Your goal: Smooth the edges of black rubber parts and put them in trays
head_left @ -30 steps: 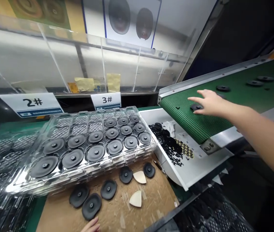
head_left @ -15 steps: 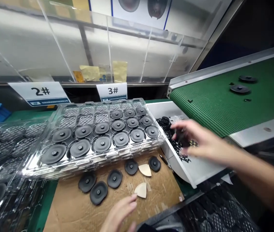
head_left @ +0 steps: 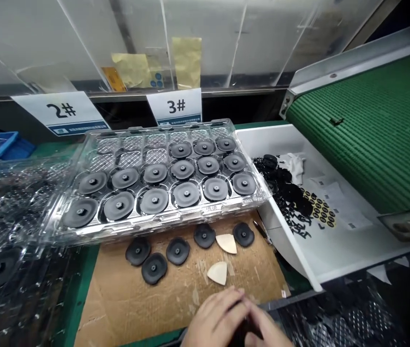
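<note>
My left hand (head_left: 217, 320) and my right hand (head_left: 266, 330) meet at the bottom edge, just past the cardboard sheet (head_left: 147, 308). A dark rubber piece (head_left: 244, 324) sits between them, mostly hidden by my fingers. Five black rubber discs, such as this one (head_left: 178, 251), lie on the cardboard. Two cream triangular pieces (head_left: 217, 273) lie nearest my hands. Behind them stands a clear plastic tray (head_left: 205, 208), with a black disc in most of its pockets and bare pockets at the back left.
To the right, a white bin (head_left: 353, 250) holds a heap of black scraps (head_left: 288, 193) and papers, below a green conveyor belt (head_left: 364, 135). Stacked clear trays (head_left: 9, 207) fill the left. Signs marked 2# (head_left: 60, 111) and 3# (head_left: 174, 106) hang behind a clear panel's lower edge.
My right hand has moved from above the white bin down to my left hand at the bottom edge. The view has tilted down and shifted, taking the discs on the belt out of sight.
</note>
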`<action>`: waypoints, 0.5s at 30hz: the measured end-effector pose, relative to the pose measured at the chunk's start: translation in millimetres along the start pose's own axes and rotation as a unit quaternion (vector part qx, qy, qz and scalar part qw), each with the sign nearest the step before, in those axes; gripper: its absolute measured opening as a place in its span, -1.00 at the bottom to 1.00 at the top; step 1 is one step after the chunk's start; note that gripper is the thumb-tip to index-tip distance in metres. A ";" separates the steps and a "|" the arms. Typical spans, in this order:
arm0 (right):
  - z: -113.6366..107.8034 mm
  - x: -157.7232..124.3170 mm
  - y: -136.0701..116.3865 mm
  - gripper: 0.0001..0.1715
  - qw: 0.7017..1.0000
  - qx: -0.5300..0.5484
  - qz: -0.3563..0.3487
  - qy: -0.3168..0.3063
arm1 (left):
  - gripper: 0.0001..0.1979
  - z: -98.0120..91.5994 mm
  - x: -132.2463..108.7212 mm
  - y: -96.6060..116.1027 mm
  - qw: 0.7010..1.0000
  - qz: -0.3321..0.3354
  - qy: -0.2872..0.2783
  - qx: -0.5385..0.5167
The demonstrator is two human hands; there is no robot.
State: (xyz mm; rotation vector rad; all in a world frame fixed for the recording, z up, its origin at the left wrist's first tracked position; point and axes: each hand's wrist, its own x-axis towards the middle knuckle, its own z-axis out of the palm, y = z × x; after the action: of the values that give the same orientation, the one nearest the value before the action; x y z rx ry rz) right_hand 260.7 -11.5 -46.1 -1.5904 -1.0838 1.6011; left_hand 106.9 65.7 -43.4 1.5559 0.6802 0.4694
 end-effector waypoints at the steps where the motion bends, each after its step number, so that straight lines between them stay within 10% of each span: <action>1: 1.6 5.3 -0.7 -0.13 0.999 -0.018 -0.032 0.017 | -0.54 -5.3 1.9 4.0 0.999 -0.022 0.033 -0.034; 5: 8.2 38.5 8.5 -0.43 0.950 -0.232 -0.121 0.171 | -0.39 -29.6 2.4 13.4 0.919 -0.150 0.192 -0.310; 10: 9.1 66.8 40.1 -0.59 0.900 -0.341 -0.189 0.197 | -0.47 -56.1 -14.0 5.3 0.791 -0.149 0.214 -0.554; 15: 11.8 67.3 49.0 -0.64 0.906 -0.293 -0.216 0.215 | -0.55 -60.2 -28.5 2.5 0.747 -0.121 0.200 -0.622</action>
State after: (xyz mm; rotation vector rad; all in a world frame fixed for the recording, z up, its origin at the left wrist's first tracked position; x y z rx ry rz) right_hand 249.5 23.3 -121.9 -1.7815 -1.6070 0.6085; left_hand 46.6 91.4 -31.8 0.0756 0.6369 0.8345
